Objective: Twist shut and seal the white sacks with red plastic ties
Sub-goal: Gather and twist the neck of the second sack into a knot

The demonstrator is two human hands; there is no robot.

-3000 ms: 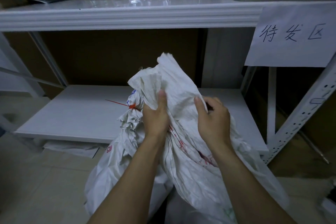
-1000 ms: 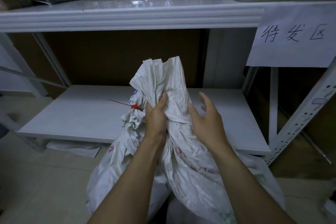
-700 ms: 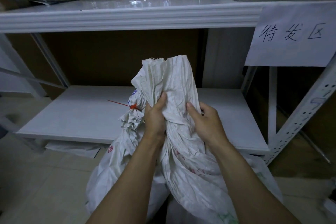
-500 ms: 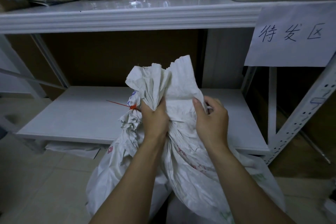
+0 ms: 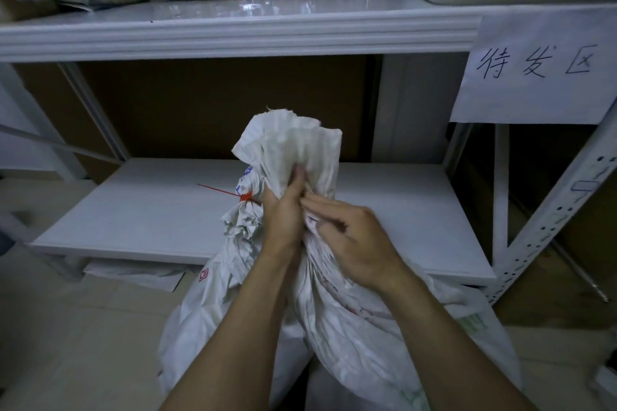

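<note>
I am clenching my left hand (image 5: 283,213) round the gathered neck of the white woven plastic sack (image 5: 350,327), with my thumb pointing up into the ruffle of loose cloth that is fanning out above my fingers. My right hand (image 5: 350,240) is reaching across, its fingers lying against the twist just beside my left knuckles. It is blurred, so I cannot tell whether it is pinching the cloth or only pressing on it.

The sack's body is slumping below my wrists, on the floor toward me. I am judging this weave to be soft, crinkly and a bit slick. It will likely spring open if the twist is let go, so the place to hold is low on the neck, tight against the bulge, leaving a narrow waist for a tie. What is filling the sack is hidden, and I cannot judge its weight.

Just left of my left fingers, a second white woven sack (image 5: 213,294) is standing with its neck cinched by a thin red plastic tie (image 5: 245,197). The tail of the tie is poking away from my hand. Its contents are hidden too. I am seeing no loose tie in either hand.

Beyond my fingertips the white lower shelf board (image 5: 150,217) is stretching out. Up and right of them, a white paper sign with handwritten characters (image 5: 541,70) is hanging.
</note>
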